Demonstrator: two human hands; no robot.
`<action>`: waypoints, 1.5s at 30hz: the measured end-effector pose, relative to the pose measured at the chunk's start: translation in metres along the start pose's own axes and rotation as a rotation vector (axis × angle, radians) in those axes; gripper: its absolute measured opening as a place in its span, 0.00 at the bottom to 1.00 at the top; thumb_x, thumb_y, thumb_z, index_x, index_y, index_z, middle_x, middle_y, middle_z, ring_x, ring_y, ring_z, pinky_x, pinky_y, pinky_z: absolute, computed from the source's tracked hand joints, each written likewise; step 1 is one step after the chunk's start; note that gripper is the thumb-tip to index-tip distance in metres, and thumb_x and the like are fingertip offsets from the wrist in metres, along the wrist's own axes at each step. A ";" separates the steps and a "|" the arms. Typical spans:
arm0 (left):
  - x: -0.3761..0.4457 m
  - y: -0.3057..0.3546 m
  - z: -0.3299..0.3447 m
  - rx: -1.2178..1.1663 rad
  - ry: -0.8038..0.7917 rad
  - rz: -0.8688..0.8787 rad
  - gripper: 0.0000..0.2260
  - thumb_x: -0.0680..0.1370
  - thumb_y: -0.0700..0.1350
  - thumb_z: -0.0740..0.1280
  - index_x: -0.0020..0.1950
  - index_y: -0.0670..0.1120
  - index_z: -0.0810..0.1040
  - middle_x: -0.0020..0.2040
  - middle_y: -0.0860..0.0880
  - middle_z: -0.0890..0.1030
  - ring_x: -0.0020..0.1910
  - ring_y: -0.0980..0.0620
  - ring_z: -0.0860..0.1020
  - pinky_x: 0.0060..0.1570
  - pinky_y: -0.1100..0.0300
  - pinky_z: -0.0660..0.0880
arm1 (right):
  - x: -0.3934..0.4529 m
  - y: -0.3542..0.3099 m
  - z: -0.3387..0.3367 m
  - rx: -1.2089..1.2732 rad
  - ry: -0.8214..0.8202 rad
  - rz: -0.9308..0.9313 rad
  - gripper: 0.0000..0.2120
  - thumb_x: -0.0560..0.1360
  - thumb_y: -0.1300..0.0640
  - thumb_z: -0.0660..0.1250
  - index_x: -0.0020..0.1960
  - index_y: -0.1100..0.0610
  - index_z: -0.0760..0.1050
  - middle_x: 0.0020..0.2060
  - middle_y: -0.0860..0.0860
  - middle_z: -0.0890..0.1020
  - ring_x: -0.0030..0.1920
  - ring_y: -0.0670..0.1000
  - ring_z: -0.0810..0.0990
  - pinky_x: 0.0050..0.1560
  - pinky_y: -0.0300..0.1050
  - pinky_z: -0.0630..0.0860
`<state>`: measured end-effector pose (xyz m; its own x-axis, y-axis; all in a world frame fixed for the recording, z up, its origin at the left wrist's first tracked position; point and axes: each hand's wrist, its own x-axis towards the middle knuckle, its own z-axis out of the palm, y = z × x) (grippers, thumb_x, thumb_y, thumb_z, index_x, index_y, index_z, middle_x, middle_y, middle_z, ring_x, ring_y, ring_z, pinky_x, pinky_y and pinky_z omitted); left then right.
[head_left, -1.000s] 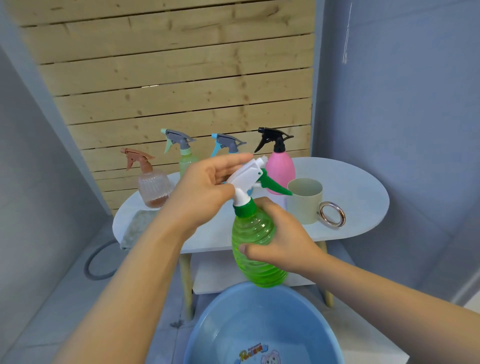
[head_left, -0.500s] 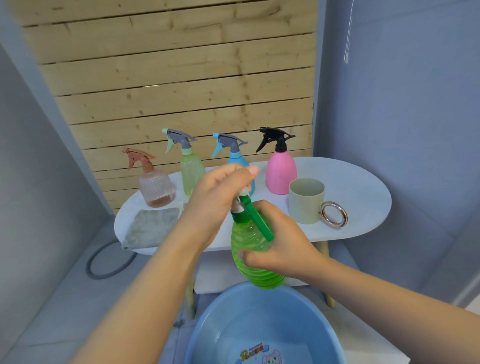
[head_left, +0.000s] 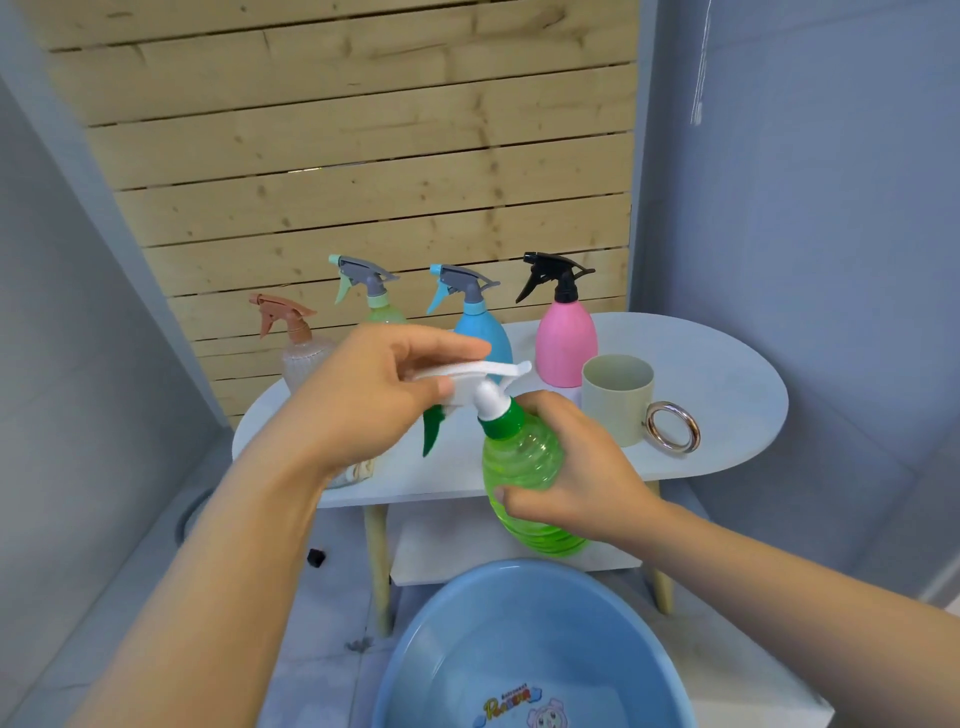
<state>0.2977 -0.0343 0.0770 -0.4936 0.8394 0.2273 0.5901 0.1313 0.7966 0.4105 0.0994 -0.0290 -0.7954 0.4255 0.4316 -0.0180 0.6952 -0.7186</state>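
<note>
Peach spray bottle (head_left: 304, 353) and pale green spray bottle (head_left: 376, 300) stood at the rear left of the white bench (head_left: 727, 374), the second partly hidden by the left hand (head_left: 363, 400). The left-hand grip was curled round the white spray head (head_left: 483, 376), thumb and fingers pinching it. The green trigger lever (head_left: 431, 431) hung down below that hand. The spray head sat on the neck of the clear green bottle (head_left: 524, 467). This bottle was held in the air in front of the bench edge, above the blue basin (head_left: 447, 639) on the floor, with its neck leaning left. A blue spray bottle (head_left: 480, 332) stood behind it. The right hand (head_left: 576, 478) wrapped the green bottle's body, grip closed round it. A pink spray bottle (head_left: 565, 343) and a beige mug (head_left: 618, 400) with a metal ring handle (head_left: 672, 428) stood on the bench further right.
</note>
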 end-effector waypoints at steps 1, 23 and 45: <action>0.000 0.002 0.004 0.110 0.013 0.043 0.17 0.77 0.30 0.62 0.55 0.50 0.81 0.51 0.57 0.81 0.51 0.59 0.79 0.47 0.76 0.71 | -0.001 -0.002 0.001 0.012 -0.007 0.003 0.25 0.59 0.51 0.71 0.51 0.38 0.64 0.48 0.43 0.75 0.47 0.34 0.72 0.44 0.26 0.66; 0.010 0.004 0.022 0.015 0.323 -0.066 0.34 0.65 0.46 0.79 0.68 0.48 0.70 0.61 0.52 0.73 0.49 0.57 0.77 0.48 0.61 0.77 | -0.006 -0.016 0.012 0.122 -0.010 0.020 0.21 0.57 0.45 0.68 0.49 0.41 0.67 0.45 0.42 0.76 0.45 0.42 0.75 0.44 0.32 0.70; 0.011 -0.002 0.013 -0.279 -0.156 -0.037 0.13 0.66 0.52 0.70 0.48 0.50 0.81 0.45 0.55 0.80 0.46 0.60 0.77 0.48 0.63 0.71 | -0.006 -0.017 0.008 0.152 -0.001 0.076 0.20 0.59 0.51 0.70 0.50 0.48 0.71 0.43 0.43 0.79 0.44 0.43 0.76 0.44 0.33 0.71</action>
<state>0.2995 -0.0181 0.0702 -0.3949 0.9103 0.1239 0.3654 0.0319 0.9303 0.4111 0.0804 -0.0236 -0.7983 0.4729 0.3731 -0.0493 0.5659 -0.8230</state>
